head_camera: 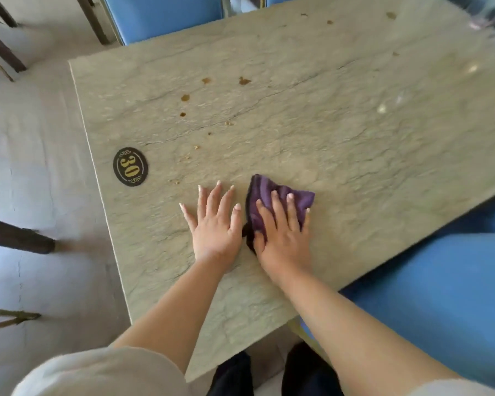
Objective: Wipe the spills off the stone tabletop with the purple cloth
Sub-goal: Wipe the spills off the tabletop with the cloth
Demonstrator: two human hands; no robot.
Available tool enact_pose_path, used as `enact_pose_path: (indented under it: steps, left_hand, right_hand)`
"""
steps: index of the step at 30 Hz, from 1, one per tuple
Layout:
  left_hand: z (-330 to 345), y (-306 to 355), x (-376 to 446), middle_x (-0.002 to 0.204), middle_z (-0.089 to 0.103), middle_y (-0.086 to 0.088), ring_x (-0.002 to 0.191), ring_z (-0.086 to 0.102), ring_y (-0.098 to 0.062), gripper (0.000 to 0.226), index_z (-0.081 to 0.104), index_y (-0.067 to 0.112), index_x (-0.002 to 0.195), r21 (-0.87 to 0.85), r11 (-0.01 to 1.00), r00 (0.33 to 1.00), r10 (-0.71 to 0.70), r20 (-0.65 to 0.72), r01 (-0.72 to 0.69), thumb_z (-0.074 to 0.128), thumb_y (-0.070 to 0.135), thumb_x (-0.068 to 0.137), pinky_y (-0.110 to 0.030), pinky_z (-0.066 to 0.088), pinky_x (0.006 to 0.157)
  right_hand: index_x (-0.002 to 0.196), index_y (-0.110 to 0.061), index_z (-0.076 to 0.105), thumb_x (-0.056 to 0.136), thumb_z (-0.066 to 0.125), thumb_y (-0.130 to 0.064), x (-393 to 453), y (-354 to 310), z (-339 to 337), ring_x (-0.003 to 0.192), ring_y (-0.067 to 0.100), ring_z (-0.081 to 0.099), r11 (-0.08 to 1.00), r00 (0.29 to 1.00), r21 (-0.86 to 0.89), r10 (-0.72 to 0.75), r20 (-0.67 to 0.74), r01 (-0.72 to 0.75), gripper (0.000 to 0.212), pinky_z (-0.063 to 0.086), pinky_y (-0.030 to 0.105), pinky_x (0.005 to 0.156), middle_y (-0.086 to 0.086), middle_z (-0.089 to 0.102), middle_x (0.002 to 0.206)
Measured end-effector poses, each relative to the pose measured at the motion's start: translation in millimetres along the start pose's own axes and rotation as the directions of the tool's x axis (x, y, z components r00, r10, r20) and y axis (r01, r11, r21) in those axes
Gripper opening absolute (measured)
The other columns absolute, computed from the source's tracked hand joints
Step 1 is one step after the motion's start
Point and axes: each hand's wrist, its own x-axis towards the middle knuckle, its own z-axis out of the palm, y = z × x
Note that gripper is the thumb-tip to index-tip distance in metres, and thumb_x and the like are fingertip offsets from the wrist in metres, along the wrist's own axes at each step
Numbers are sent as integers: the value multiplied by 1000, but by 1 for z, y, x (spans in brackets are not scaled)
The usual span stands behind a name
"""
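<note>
The stone tabletop is pale green-grey and veined. Brown spills and small crumbs dot it beyond my hands, with further brown spots near the far edge. The purple cloth lies crumpled on the near part of the table. My right hand presses flat on the cloth, fingers spread over it. Just left of the cloth, my left hand rests flat on the bare stone with fingers apart and holds nothing.
A dark oval plaque with a gold "30" sits near the table's left edge. Blue chairs stand at the far side and at the right. Dark furniture legs stand on the floor at left.
</note>
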Motion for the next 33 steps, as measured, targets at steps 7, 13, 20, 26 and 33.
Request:
enact_pose_path:
  steps: [7,13,20,26,33]
  left_hand:
    - [2,1,-15,161,12,13,149,-10,-13,63,21,36,151,60,974,970,209,121,-217,2,48,92,-52,-9,118]
    - [15,2,-11,161,-11,9,146,-24,-25,62,-5,32,153,282,917,954,237,184,-282,13,50,97,-61,-9,115]
    - [18,-1,-8,161,-16,6,145,-23,-30,62,-10,29,152,327,895,947,241,213,-302,7,49,96,-65,-10,112]
    - [16,-1,-5,162,-13,3,145,-21,-34,60,-6,27,153,299,892,931,273,244,-340,7,46,98,-65,-12,112]
    - [2,-3,6,161,-14,6,145,-25,-24,64,0,28,154,196,908,876,272,397,-371,26,45,98,-55,-22,110]
  right_hand:
    - [147,-40,23,96,29,-46,-45,39,-10,147,27,13,999,999,-51,15,49,-12,52,12,56,115,-4,19,158]
    - [149,-41,9,97,16,-51,-8,107,-22,147,30,-3,817,819,-125,572,52,-563,54,-1,53,117,-1,2,161]
    - [151,-31,14,94,19,-49,-39,42,-11,146,34,3,835,838,-77,546,3,-544,59,3,57,116,7,8,160]
    - [150,-27,20,93,25,-46,-103,-39,-1,147,32,5,943,945,-70,326,18,-324,61,12,57,114,7,12,160]
    - [149,-40,12,94,11,-51,-112,-8,-9,148,23,-2,970,966,-67,239,101,-233,56,3,46,119,-5,4,160]
